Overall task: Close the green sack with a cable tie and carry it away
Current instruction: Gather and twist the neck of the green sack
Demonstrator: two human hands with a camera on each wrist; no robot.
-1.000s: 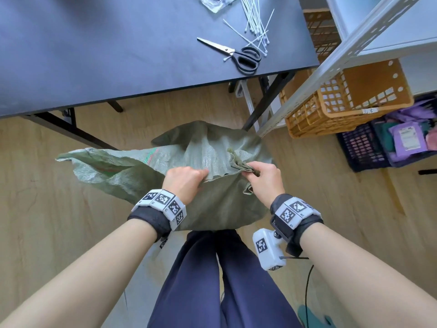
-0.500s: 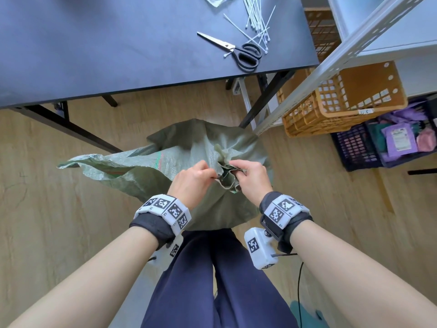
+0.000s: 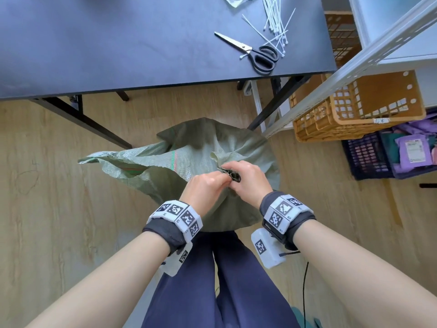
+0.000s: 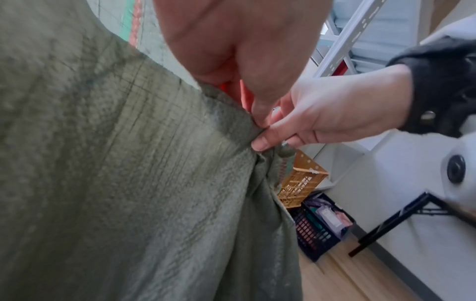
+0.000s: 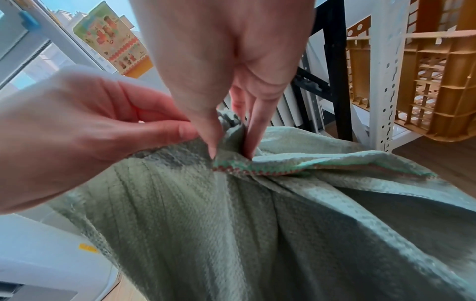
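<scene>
- Sack (image 3: 194,162) of green woven cloth stands on the wooden floor (image 3: 47,209), just in front of the person's legs (image 3: 212,280) and below the near edge of the dark surface (image 3: 118,43).
- Its mouth is partly gathered: a bunch of folds is held up at the right side, while the left part of the rim (image 3: 113,157) sags open toward the left.
- The right hand (image 3: 248,178) pinches the bunched folds, thumb and fingers (image 5: 253,130) clamped on the cloth, with a red and green woven stripe showing just below the grip.
- The left hand (image 3: 203,188) is right beside it, touching it, fingers (image 5: 165,130) curled and thumb pressed on a fold of the sack edge next to the bunch.
- White cable ties (image 3: 274,22) lie in a loose heap near the far right of the surface, well apart from the sack.
- A pair of black-handled scissors (image 3: 255,53) lies just beside the ties, some of them touching the handles.
- A crumpled clear bag (image 3: 236,0) shows at the surface's far edge.
- To the right stands a white metal rack (image 3: 354,65) with an orange crate (image 3: 359,110) on it, and a dark crate (image 3: 369,157) of purple packets sits on the floor beside.
</scene>
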